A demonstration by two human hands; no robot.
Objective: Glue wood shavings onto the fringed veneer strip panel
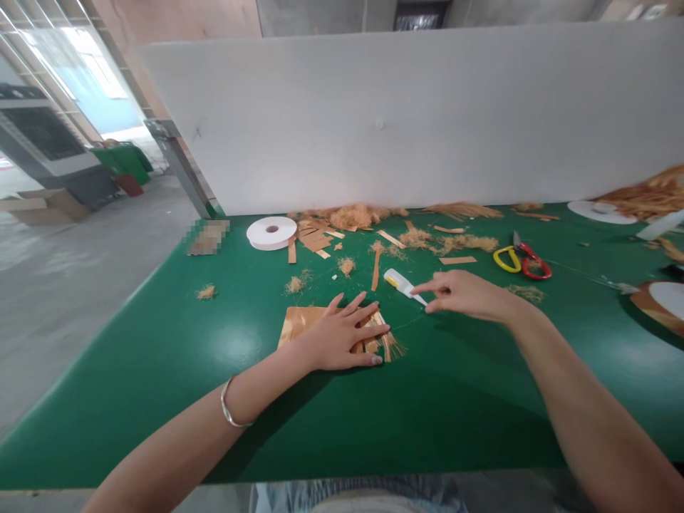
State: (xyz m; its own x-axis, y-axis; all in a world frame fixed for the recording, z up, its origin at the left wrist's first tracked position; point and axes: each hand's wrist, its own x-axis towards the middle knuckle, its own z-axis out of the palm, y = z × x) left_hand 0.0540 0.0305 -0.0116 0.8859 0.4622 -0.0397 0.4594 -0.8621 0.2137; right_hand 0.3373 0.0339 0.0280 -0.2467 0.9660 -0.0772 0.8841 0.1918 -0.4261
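Observation:
My left hand (347,333) lies flat with its fingers spread, pressing on a tan, glossy sheet piece (299,322). At that piece's right end a fringe of straw-like strands (394,347) sticks out past my fingertips; part of the piece is hidden under the palm. My right hand (464,295) is at a small white glue bottle (395,280) with a yellow label, which lies on its side. The index finger reaches the narrow nozzle, and the thumb is near its tip, with a gap between the two. A fine thread runs leftward from the nozzle tip toward the fringe.
Red-and-yellow-handled scissors (521,260) lie on the green table (240,427), right of the bottle. Behind are a white tape roll (261,239), tan strips (315,237) and fibre tufts (355,216). A white panel (374,128) closes off the back. A round tan-and-white piece (662,303) sits at right.

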